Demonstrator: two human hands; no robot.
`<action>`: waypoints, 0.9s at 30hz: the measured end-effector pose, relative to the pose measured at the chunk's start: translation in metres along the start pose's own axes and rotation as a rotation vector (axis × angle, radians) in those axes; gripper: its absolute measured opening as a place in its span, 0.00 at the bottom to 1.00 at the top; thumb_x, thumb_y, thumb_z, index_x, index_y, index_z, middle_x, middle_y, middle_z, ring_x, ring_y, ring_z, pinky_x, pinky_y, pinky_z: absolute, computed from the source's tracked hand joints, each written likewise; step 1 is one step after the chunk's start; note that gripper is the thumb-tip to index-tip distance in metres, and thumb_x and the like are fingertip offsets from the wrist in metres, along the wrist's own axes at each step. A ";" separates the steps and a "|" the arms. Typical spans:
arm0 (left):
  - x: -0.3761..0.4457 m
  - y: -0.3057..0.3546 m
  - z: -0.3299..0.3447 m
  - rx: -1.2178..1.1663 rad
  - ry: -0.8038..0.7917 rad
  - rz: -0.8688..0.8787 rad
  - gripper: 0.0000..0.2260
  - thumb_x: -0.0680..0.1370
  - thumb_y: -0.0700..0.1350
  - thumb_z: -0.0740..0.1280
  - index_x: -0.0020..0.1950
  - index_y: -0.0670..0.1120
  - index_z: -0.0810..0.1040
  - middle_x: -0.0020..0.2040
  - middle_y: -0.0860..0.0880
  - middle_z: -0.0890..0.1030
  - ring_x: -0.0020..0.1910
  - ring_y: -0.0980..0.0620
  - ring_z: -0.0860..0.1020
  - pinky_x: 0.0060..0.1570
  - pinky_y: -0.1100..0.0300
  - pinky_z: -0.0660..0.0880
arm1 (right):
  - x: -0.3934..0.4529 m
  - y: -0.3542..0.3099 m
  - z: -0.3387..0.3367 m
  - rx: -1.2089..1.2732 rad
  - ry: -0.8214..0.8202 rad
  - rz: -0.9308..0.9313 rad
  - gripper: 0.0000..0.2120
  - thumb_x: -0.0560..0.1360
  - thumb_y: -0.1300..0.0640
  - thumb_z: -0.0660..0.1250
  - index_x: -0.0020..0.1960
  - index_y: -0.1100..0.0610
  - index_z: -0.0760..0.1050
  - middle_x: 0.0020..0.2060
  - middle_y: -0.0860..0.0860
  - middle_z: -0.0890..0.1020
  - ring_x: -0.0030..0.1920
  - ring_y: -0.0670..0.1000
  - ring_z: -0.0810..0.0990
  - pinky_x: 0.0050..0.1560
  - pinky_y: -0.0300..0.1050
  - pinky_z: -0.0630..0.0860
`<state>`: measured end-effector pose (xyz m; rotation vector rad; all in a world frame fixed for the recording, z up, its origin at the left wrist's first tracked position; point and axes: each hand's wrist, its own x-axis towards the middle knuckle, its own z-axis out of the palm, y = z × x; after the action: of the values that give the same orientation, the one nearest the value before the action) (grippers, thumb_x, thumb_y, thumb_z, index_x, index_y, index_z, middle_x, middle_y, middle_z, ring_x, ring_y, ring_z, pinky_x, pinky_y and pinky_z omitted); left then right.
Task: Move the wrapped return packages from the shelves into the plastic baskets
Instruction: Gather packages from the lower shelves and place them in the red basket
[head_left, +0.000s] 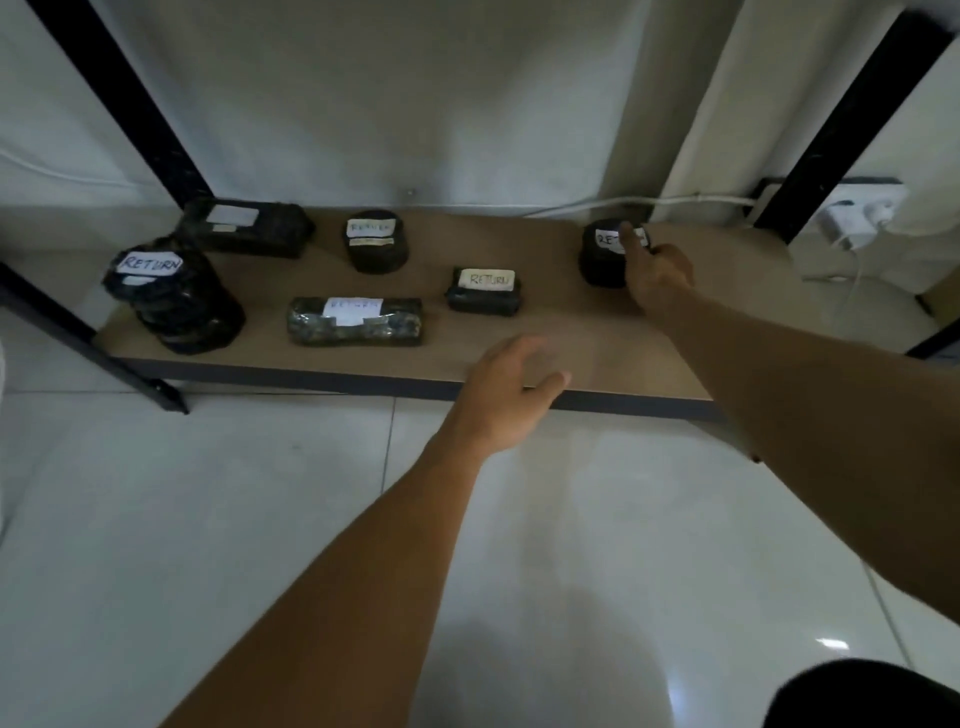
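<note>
The right hand (657, 280) reaches to the far right of the shelf, one finger (629, 236) laid across the white label of a round black-wrapped package (605, 257); the rest of the fingers curl around its near right side, though whether they actually grip it cannot be told. The left hand (511, 392) hovers over the shelf's front edge, fingers spread loosely and holding nothing (it is slightly blurred). The round package stands upright, its flat labelled top facing up. Left of it, well apart, a small rectangular package (484, 291) lies flat with its long axis running left to right, and a longer bundle (356, 320) nearer the front lies the same way, both labelled "RETURN". Behind these stands a second round package (375, 241), upright, and at the back left a boxy package (247, 228) lies with its long side along the wall. At the front left sits a tall rounded stack-shaped package (174, 296), tilted somewhat. All rest on a low brown shelf board (561, 327) framed by black metal uprights (117, 98). The floor (208, 519) is glossy pale tile, the wall (415, 93) is white, and a socket with plugged-in chargers (857, 213) sits at the right.
</note>
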<state>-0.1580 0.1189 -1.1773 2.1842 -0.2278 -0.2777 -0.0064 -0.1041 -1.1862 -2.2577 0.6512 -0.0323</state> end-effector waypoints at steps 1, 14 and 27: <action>-0.002 -0.003 -0.001 -0.001 0.007 -0.004 0.23 0.81 0.54 0.67 0.75 0.51 0.70 0.73 0.52 0.72 0.72 0.52 0.70 0.70 0.55 0.68 | 0.003 -0.001 0.003 -0.027 -0.004 0.022 0.41 0.77 0.27 0.56 0.73 0.59 0.73 0.69 0.62 0.75 0.69 0.64 0.74 0.71 0.55 0.69; -0.009 -0.013 -0.008 0.253 -0.050 -0.015 0.27 0.82 0.57 0.64 0.79 0.49 0.65 0.78 0.49 0.67 0.77 0.48 0.64 0.76 0.47 0.63 | -0.010 0.000 -0.003 0.115 -0.026 -0.002 0.35 0.75 0.41 0.74 0.69 0.61 0.65 0.66 0.57 0.77 0.65 0.60 0.77 0.63 0.50 0.75; -0.025 0.010 -0.019 0.304 -0.183 -0.114 0.26 0.82 0.57 0.64 0.78 0.49 0.67 0.78 0.49 0.67 0.77 0.49 0.65 0.73 0.53 0.62 | -0.063 0.023 -0.038 0.335 -0.326 0.212 0.21 0.81 0.43 0.67 0.64 0.59 0.75 0.42 0.55 0.82 0.28 0.49 0.79 0.24 0.39 0.74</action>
<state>-0.1773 0.1339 -1.1554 2.4782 -0.2620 -0.5380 -0.0795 -0.1138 -1.1640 -1.8102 0.6500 0.3026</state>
